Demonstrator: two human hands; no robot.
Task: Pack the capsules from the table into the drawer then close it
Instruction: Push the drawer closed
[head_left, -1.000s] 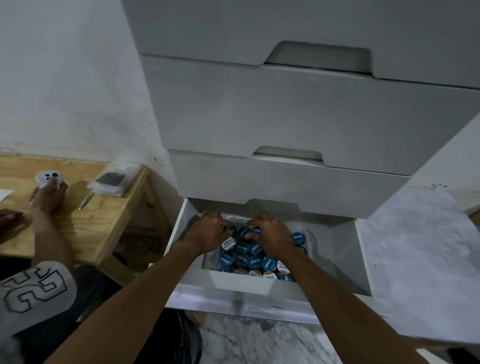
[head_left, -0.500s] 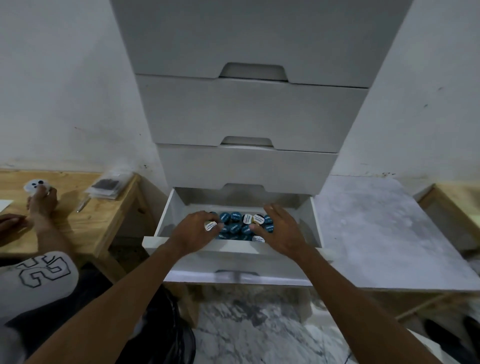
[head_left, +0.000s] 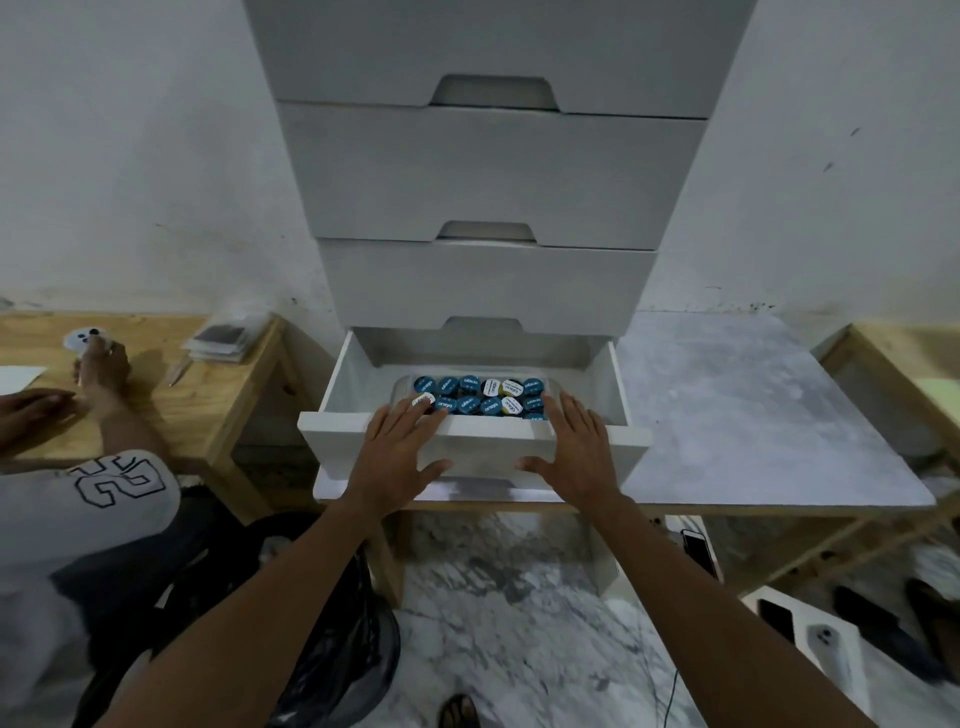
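I see a tall white cabinet of drawers (head_left: 493, 171) on a grey marbled tabletop (head_left: 727, 415). Its white bottom drawer (head_left: 483, 441) stands open. My left hand (head_left: 397, 452) and right hand (head_left: 576, 449) lie flat on the drawer front, fingers straight and spread, tips over its top edge. Round blue- and white-lidded capsules (head_left: 478, 397) sit in rows inside the drawer.

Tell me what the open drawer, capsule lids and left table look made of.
Open drawer: seemingly painted or laminated board, matte white, flat smooth panels. Capsule lids: probably printed foil or plastic; blue and white, logos visible. Left table: unfinished light wood, grain showing.
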